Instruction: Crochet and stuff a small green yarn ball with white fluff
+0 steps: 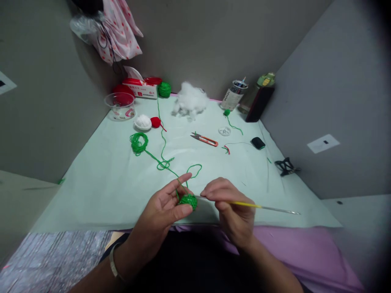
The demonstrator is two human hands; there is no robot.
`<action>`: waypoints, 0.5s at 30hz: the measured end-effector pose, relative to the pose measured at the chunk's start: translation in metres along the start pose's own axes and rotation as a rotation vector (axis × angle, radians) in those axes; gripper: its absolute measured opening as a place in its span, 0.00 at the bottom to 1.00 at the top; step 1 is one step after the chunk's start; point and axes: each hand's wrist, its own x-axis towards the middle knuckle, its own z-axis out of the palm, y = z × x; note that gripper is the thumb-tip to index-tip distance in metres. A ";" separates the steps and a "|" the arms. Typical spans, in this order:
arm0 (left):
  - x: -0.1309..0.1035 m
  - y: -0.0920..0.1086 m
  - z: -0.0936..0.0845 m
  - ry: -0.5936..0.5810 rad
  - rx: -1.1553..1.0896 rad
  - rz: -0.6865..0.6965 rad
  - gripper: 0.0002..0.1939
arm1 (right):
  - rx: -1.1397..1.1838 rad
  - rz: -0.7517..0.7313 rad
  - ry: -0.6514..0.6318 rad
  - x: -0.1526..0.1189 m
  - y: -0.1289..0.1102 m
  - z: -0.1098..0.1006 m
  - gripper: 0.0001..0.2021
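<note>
Your left hand [165,209] pinches a small green crocheted piece [188,201] between thumb and fingers, with green yarn [154,157] running up by its raised fingertips. Your right hand [232,207] grips a yellow-handled crochet hook [259,206] like a pencil, one metal end at the piece, the other pointing away to the right. Just beyond your hands, a loose loop of yarn lies on the table [106,191]. Farther out, ahead and left of your left hand, sits a coil of green yarn [139,143]. Straight ahead of your hands lie orange-handled thread snips [205,139] (blades pointing left), and well past them a heap of white stuffing [191,99]. Ahead and right of your right hand is a black claw clip [286,167].
</note>
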 end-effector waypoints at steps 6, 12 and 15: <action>-0.002 0.005 -0.014 0.047 0.262 0.128 0.36 | 0.063 0.116 0.059 -0.005 0.000 -0.002 0.09; -0.004 0.011 -0.016 0.020 0.334 0.135 0.31 | 0.273 0.299 0.089 0.001 -0.003 0.003 0.07; -0.001 0.005 -0.012 0.025 0.217 0.125 0.34 | 0.179 0.327 -0.005 0.000 -0.005 0.009 0.08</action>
